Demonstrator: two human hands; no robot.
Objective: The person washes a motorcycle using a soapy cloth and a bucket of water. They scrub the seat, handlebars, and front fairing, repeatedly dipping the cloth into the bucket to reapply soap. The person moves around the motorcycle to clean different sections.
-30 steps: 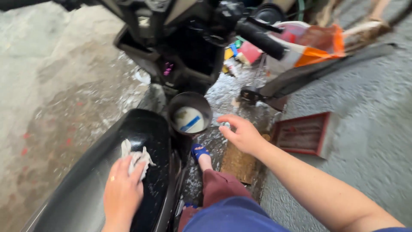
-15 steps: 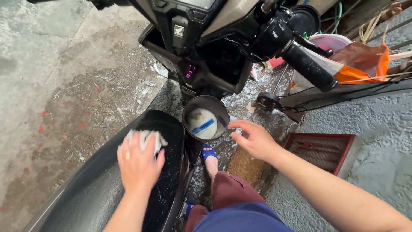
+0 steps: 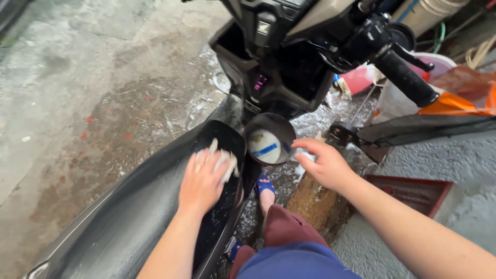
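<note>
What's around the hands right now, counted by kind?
Hands: 2, left hand and right hand
Pale crumpled cloth under the left hand: 1
Black scooter seat: 1
Dark round metal scoop at the right hand: 1
Blue sandal: 1
Total: 6

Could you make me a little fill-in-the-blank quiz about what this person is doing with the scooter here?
1. The left hand presses a pale ____ onto the black seat.
2. The right hand holds a round dark ____ by its rim.
3. The foot below wears a ____ sandal.
4. A rusty red ____ lies on the ground at the right.

Missing words: cloth; container; blue; grate
</note>
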